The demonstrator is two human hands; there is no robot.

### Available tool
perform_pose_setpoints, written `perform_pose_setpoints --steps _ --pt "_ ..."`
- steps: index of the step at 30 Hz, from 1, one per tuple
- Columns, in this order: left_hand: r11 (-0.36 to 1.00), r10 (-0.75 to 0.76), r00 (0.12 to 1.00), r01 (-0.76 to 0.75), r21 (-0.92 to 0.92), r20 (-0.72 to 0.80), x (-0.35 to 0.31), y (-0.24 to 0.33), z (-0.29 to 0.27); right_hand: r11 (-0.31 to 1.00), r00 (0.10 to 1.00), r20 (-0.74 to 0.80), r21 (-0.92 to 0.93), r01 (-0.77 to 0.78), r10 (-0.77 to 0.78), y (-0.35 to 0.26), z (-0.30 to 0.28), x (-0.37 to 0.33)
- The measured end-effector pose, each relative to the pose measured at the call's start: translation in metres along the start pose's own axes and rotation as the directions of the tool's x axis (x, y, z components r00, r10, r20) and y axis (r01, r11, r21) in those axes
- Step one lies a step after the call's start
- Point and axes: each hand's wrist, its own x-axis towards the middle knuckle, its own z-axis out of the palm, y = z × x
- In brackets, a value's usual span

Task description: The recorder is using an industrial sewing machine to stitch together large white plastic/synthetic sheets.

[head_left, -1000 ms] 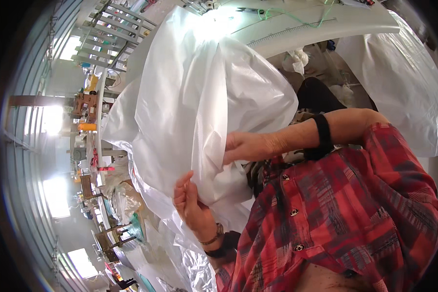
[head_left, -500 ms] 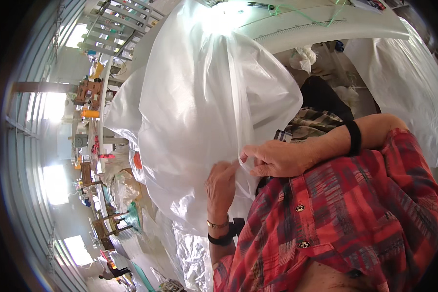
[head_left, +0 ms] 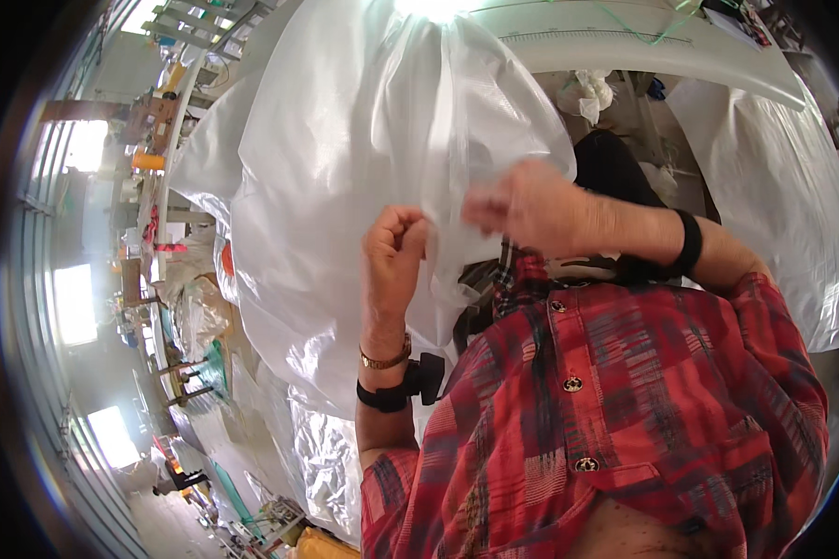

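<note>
A large, glossy white plastic sheet (head_left: pixel 336 186) hangs in folds from a brightly lit spot at the top and spreads down over my lap. My left hand (head_left: pixel 396 247) is closed with curled fingers at the middle of the sheet, pinching a fold that runs down beside the thumb. To its right, my right hand (head_left: pixel 531 207) hovers over the sheet's right part. Motion smears its fingers, so whether it grips the plastic does not show.
Across the top right runs a pale worktop (head_left: pixel 643 56) with a ruler scale along it and a green cord (head_left: pixel 657 39). Another white sheet (head_left: pixel 774 205) hangs at the right. A knotted white bundle (head_left: pixel 587 95) lies beneath the worktop. Cluttered benches with an orange spool (head_left: pixel 147 161) line the left.
Both hands have moved up the sheet, away from my body, and have drawn apart from each other. The right hand has lifted and is blurred. The whole view has shifted slightly.
</note>
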Motion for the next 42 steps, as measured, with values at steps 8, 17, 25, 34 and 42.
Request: perform_pose_setpoints --steps 8,17,25,34,42 --pt "0.982 -0.007 0.974 -0.037 -0.186 -0.228 -0.003 0.019 0.008 0.996 0.868 -0.490 0.073 -0.053 0.082 0.044 -0.006 0.041" --pt "0.988 0.012 0.985 -0.037 -0.147 -0.170 0.005 0.014 0.005 0.923 0.986 0.153 -0.385 -0.006 0.070 0.044 -0.054 0.087" --pt "0.993 0.117 0.983 -0.113 0.033 -0.142 0.003 0.008 0.005 0.943 0.794 0.605 0.227 -0.245 0.061 0.034 -0.015 0.040" --pt "0.997 0.054 0.992 -0.060 0.055 0.111 -0.009 0.003 0.032 0.962 0.945 0.207 -0.044 0.269 -0.254 -0.032 0.006 -0.004" --pt "0.948 -0.081 0.992 0.107 -0.300 0.097 -0.018 0.004 0.036 0.854 0.860 0.381 -0.259 0.451 -0.339 -0.040 0.018 -0.008"
